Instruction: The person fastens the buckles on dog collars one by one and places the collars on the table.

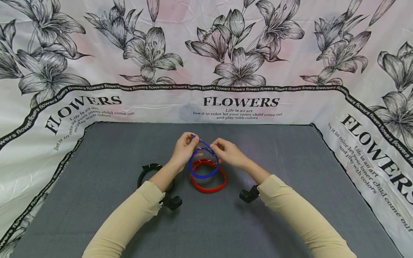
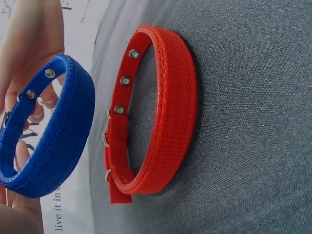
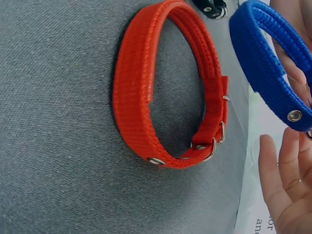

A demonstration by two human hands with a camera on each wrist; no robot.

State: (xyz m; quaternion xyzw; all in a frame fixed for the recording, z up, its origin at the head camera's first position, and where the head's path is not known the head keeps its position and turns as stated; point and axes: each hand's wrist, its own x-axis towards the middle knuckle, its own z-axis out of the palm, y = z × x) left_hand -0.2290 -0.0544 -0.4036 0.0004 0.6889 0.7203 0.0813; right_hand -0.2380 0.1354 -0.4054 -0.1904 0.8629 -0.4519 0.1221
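Note:
Both hands hold a blue pet collar (image 1: 204,176) up over the table, its band forming a ring with metal eyelets. My left hand (image 1: 183,150) pinches the loose strap end, which sticks out above the ring. On the other side, the fingers of my right hand (image 1: 230,153) pinch the collar near its metal buckle. A red collar (image 1: 209,190), buckled into a ring, stands on its edge on the table just below the blue one. Its eyelets and metal fittings show in both wrist views. The blue buckle is partly hidden by the fingers.
A black collar (image 1: 141,178) lies on the grey tablecloth (image 1: 206,229), partly behind the left forearm. Behind the table hangs a white cloth (image 1: 155,107) printed with flowers and lettering. Each wrist wears a small black camera.

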